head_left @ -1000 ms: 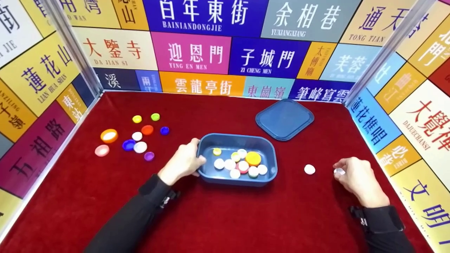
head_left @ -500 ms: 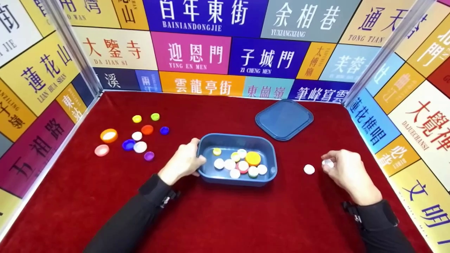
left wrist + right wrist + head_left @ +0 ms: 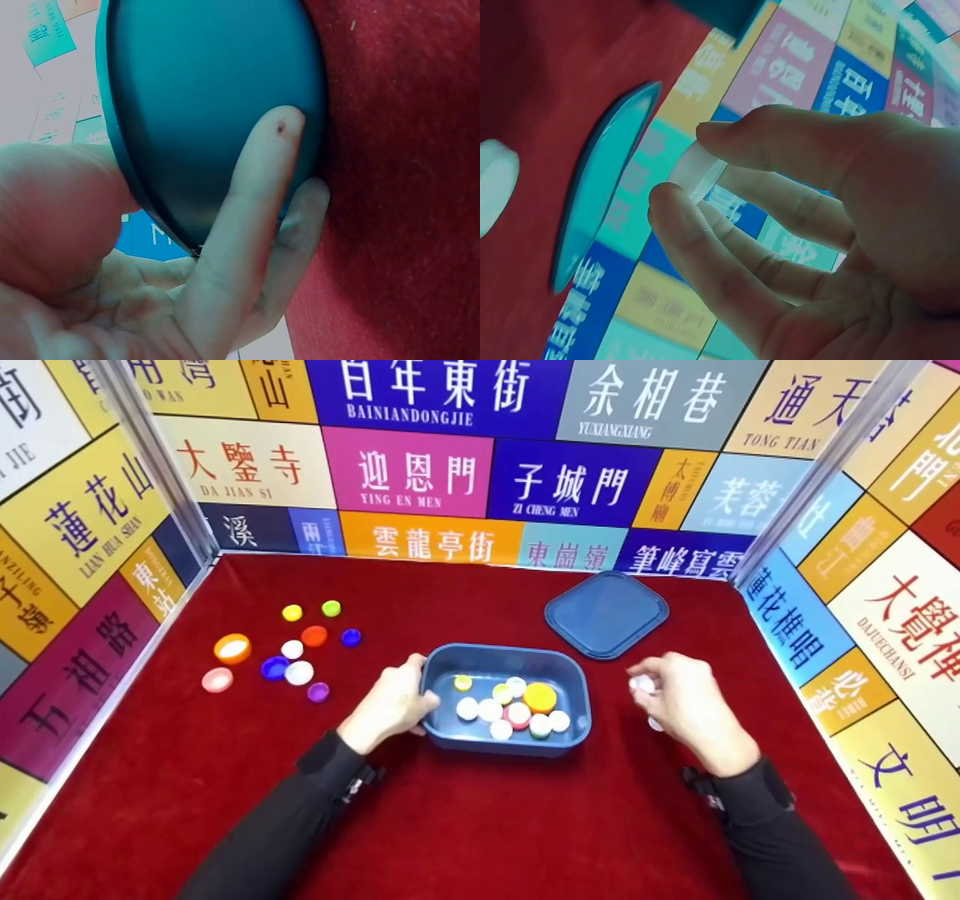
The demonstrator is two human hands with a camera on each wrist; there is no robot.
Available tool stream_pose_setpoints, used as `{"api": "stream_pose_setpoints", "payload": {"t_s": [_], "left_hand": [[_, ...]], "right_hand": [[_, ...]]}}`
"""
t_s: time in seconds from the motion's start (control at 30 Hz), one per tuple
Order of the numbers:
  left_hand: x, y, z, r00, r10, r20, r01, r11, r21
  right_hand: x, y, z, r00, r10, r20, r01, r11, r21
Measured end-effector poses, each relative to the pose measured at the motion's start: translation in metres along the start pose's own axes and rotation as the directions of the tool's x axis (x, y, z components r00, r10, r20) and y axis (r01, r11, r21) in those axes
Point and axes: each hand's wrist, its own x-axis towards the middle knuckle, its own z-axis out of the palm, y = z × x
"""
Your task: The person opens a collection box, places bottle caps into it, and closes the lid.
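My left hand point(image 3: 388, 701) grips the left end of a blue plastic box point(image 3: 510, 746), thumb over its rim and fingers against the outer wall point(image 3: 202, 90). Several bottle caps lie in the box, mostly white, with a larger orange cap point(image 3: 539, 698) and a small yellow cap point(image 3: 463, 682). To the right of the box, my right hand point(image 3: 694, 705) pinches a white bottle cap point(image 3: 697, 171) between thumb and fingertips, raised above the cloth. Another white cap point(image 3: 495, 186) lies on the cloth, partly hidden by this hand in the head view.
A blue lid point(image 3: 607, 615) lies flat behind the box to the right. At the left, several loose caps are spread out, among them an orange-rimmed one point(image 3: 232, 648), a red one point(image 3: 314, 637) and a purple one point(image 3: 318, 691). Printed panels wall the red cloth point(image 3: 480, 825).
My right hand has moved left with the white bottle cap, from the far right over the lone cap toward the box. The left hand and box have stayed put.
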Motion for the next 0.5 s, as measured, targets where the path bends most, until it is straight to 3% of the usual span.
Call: {"api": "stream_pose_setpoints", "payload": {"t_s": [0.5], "left_hand": [[0.0, -0.001, -0.001, 1.0, 0.027, -0.002, -0.027, 0.999, 0.025]], "right_hand": [[0.036, -0.082, 0.043, 0.984, -0.164, 0.066, 0.155, 0.98, 0.125]]}}
